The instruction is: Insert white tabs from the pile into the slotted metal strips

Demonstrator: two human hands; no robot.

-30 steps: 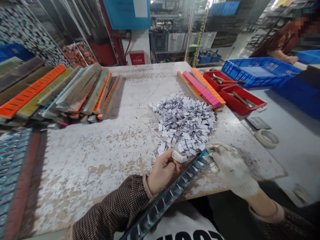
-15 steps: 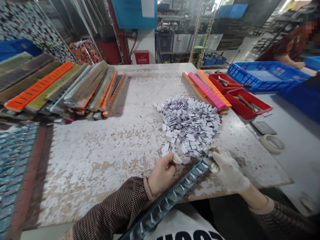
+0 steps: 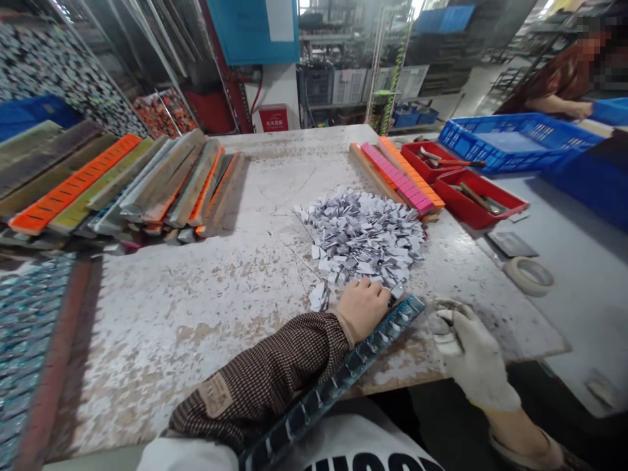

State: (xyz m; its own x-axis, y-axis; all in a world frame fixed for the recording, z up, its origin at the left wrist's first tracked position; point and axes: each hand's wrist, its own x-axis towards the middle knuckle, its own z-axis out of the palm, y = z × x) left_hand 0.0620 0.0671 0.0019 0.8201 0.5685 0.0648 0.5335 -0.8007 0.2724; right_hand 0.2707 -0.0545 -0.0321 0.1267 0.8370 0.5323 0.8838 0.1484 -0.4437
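A long blue-grey slotted strip (image 3: 343, 379) lies slantwise over the table's near edge, its far end by a heap of small white folded paper tags (image 3: 363, 235). My bare left hand (image 3: 363, 304) rests palm down on the near edge of the heap, just above the strip's far end. Its fingertips are hidden among the tags. My gloved right hand (image 3: 461, 350) hovers to the right of the strip's end, apart from it, fingers loosely bent with nothing in them.
The worn white table (image 3: 196, 314) carries a fanned stack of coloured slotted strips (image 3: 147, 183) at the left and pink and orange strips (image 3: 400, 176) behind the heap. Two red trays (image 3: 490, 196) with tools, a blue crate (image 3: 510, 140) and a tape roll (image 3: 528, 276) sit right. A co-worker (image 3: 554, 85) works far right.
My left hand moved from beside the strip forward onto the heap's near edge. My right hand let go of the strip's end and drew back to the right.
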